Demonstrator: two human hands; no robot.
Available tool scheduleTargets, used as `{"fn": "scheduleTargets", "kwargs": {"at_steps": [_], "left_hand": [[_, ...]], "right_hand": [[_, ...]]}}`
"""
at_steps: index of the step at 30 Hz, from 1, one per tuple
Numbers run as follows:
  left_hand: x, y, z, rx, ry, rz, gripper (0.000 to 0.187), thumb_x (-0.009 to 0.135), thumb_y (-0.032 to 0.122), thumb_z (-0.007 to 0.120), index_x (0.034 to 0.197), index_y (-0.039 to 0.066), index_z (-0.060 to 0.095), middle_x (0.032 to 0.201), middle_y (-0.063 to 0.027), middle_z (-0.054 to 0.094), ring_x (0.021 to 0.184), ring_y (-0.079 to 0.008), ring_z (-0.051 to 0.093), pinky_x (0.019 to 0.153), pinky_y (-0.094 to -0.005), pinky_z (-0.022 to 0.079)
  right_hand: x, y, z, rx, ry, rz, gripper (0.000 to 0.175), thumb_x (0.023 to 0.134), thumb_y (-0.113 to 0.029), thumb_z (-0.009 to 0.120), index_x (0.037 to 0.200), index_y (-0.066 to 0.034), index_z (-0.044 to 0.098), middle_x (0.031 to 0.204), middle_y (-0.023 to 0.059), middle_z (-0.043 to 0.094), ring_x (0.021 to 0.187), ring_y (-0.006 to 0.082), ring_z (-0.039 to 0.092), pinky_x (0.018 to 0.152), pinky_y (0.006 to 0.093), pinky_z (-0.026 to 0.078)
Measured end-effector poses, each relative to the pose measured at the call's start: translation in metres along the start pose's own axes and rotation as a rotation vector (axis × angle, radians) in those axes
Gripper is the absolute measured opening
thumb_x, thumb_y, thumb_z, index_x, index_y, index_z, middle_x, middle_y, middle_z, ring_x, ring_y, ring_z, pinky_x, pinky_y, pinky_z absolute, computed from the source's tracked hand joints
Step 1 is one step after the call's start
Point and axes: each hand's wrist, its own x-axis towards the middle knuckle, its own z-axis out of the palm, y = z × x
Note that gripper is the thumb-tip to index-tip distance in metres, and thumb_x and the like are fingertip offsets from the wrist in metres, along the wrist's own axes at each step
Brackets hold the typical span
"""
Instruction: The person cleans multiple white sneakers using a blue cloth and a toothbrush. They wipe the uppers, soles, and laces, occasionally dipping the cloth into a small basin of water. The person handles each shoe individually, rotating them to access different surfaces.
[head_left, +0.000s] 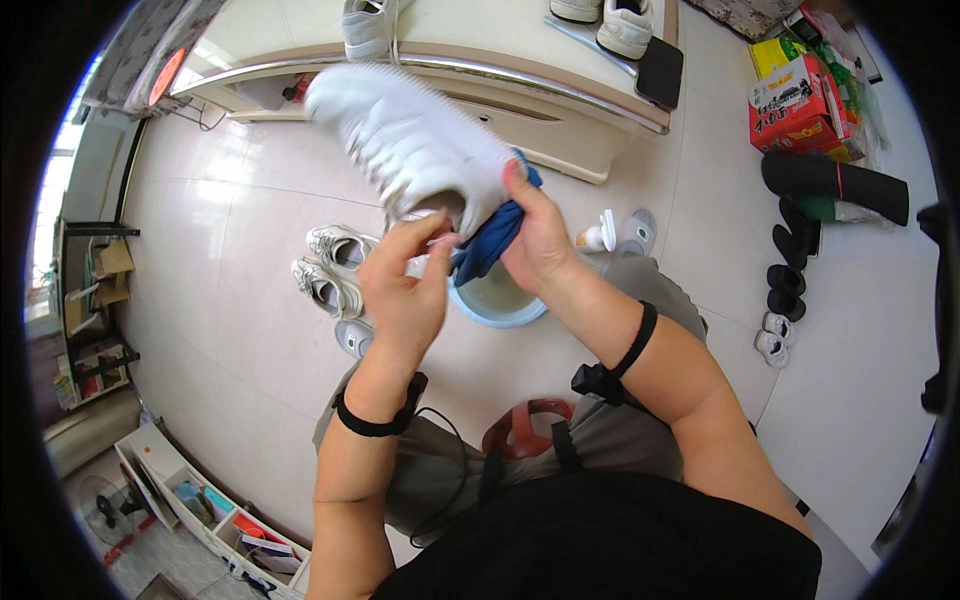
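Note:
A white sneaker (420, 135) is held up in the air, its toe pointing to the upper left and its ridged sole facing up and right. My right hand (536, 232) grips its heel, with a bunched blue cloth (491, 236) between palm and shoe. At the shoe's opening, the thumb and fingers of my left hand (409, 277) pinch a thin pale piece that may be a lace or the tongue's edge; blur hides which. Below the hands, a light blue basin (506, 304) of cloudy water stands on the floor.
A pair of off-white sneakers (330, 274) stands left of the basin, and a white bottle (596, 236) right of it. Ahead, a low cabinet (517, 56) bears more white shoes (626, 28) and a black phone (660, 73). A red carton (795, 105) lies at the right.

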Motion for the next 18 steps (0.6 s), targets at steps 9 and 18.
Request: {"fn": "scheduleTargets", "kwargs": {"at_steps": [9,18], "left_hand": [[0.02,-0.063,-0.04,-1.143,-0.032,-0.464,0.079,0.118,0.057,0.064,0.172,0.003,0.047,0.168,-0.0179,0.061,0.15,-0.0321,0.063,0.126,-0.0489,0.051],[0.015,-0.066,-0.055,-1.08,-0.203,-0.439,0.083,0.12,0.061,0.058,0.175,-0.001,0.046,0.17,-0.0192,0.063,0.154,-0.0355,0.063,0.133,-0.0528,0.047]], "right_hand": [[-0.018,0.001,0.005,0.162,-0.223,0.344,0.079,0.121,-0.064,0.05,0.175,-0.0063,0.049,0.17,0.0164,0.063,0.153,0.0395,0.063,0.128,0.0585,0.052],[-0.038,0.031,0.0,-0.194,-0.115,0.706,0.056,0.122,-0.054,0.056,0.143,-0.0054,0.073,0.127,0.0108,0.081,0.107,0.0236,0.081,0.093,0.0401,0.067]]}}
